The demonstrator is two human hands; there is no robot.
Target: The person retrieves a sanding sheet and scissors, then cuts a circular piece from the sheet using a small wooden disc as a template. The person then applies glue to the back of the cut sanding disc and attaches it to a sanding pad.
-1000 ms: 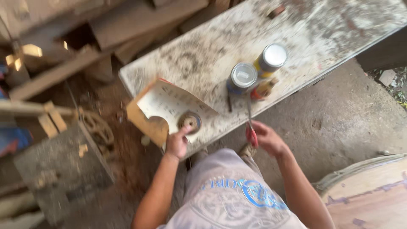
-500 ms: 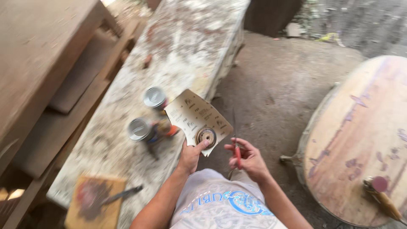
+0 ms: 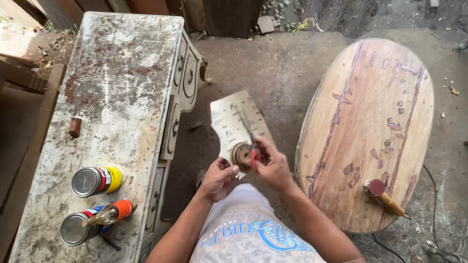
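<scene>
My left hand point(image 3: 218, 179) holds a sheet of sandpaper point(image 3: 236, 122) with a round brown disc point(image 3: 241, 154) resting on its near end. My right hand point(image 3: 271, 164) grips a red-handled screwdriver point(image 3: 249, 139) whose shaft lies across the sheet, tip pointing away from me. Both hands are held in front of my body, above the dirt floor, between an old white dresser point(image 3: 117, 112) on the left and an oval wooden tabletop point(image 3: 370, 126) on the right.
Two tins point(image 3: 95, 181) point(image 3: 78, 228) and a small orange-capped bottle point(image 3: 108, 214) stand on the dresser's near end, a small brown block point(image 3: 75, 127) farther up. A wooden-handled tool with a red round head point(image 3: 382, 195) lies on the oval tabletop. A cable point(image 3: 434, 204) runs along the ground.
My view has swung right, away from the dresser toward the oval tabletop. My hands have lifted the sheet, disc and screwdriver off the dresser and hold them over the floor.
</scene>
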